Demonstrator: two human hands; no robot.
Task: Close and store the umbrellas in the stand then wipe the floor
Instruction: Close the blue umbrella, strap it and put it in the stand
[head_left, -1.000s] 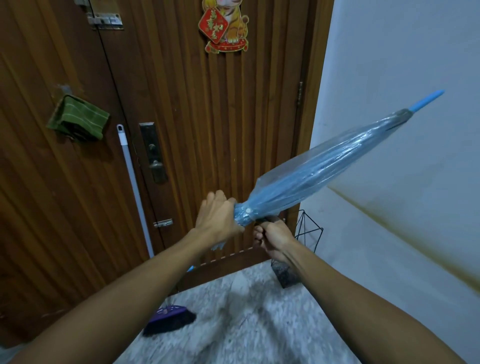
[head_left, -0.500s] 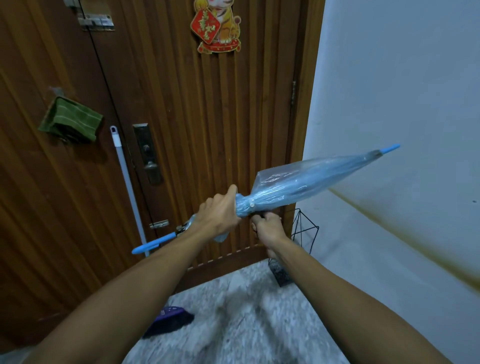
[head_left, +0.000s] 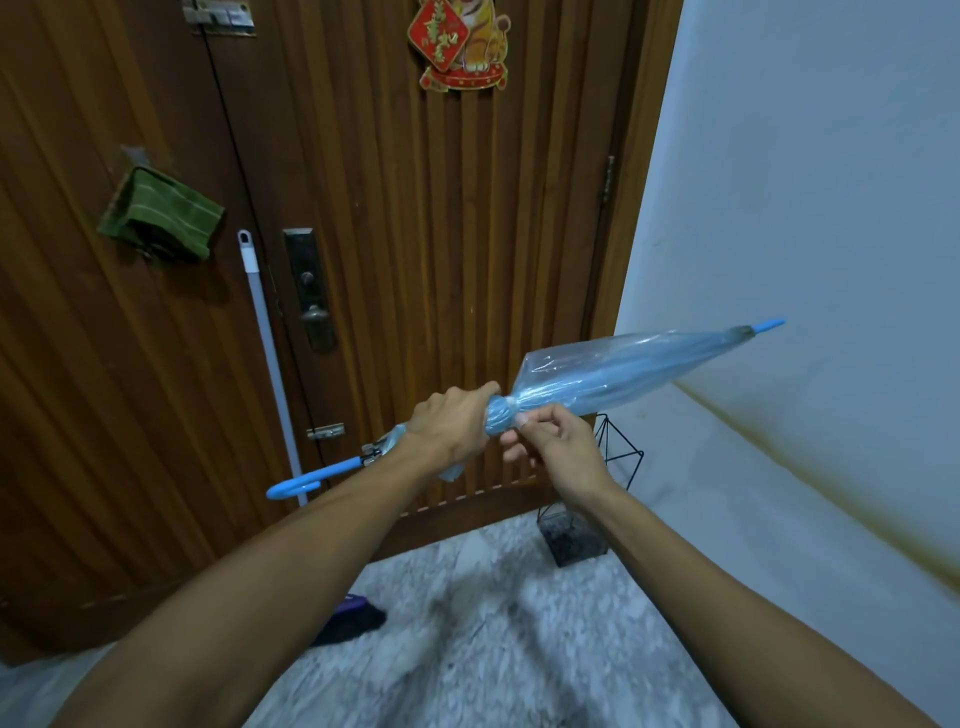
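Holding umbrella (head_left: 613, 376) mid-frame, long axis running from hooked handle lower left to tip upper right. My left hand (head_left: 452, 423) is clamped round the gathered canopy; my right hand (head_left: 558, 449) pinches its strap. Stand (head_left: 592, 530): below, nearer my right.

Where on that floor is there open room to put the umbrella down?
The speckled floor is bare between the purple object by the door and the white wall, in front of the wire umbrella stand. The door side is crowded: the mop handle leans there, and the stand fills the corner.
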